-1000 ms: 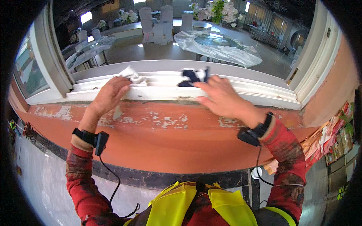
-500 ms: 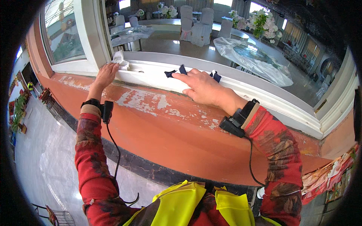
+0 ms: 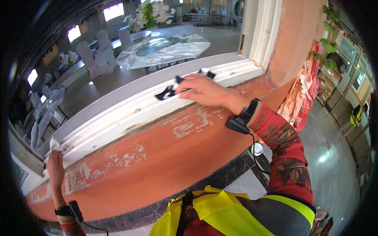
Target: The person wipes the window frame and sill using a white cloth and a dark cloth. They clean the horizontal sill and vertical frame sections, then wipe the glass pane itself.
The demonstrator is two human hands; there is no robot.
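My right hand (image 3: 208, 92) presses a dark navy and white cloth (image 3: 165, 93) onto the white window track (image 3: 118, 116), its fingers bent over the cloth. Ends of this cloth stick out on both sides of the hand. Far to the left, my left hand (image 3: 55, 168) is closed on a white cloth (image 3: 56, 144) at the other end of the track. Its fingertips are partly hidden by the hand itself. Below the track runs an orange sill (image 3: 157, 151) with peeling paint.
Past the opening stand a plastic-covered table (image 3: 165, 51), covered chairs (image 3: 103, 51) and flowers (image 3: 151, 15). An upright white frame (image 3: 263, 35) bounds the track at right. Red and pink fabric (image 3: 301, 96) hangs beyond the wall. A white round object (image 3: 256, 149) is below the sill.
The view has turned to the right. My right hand and the dark cloth have slid rightward along the track, while my left hand remains at the left end with the white cloth.
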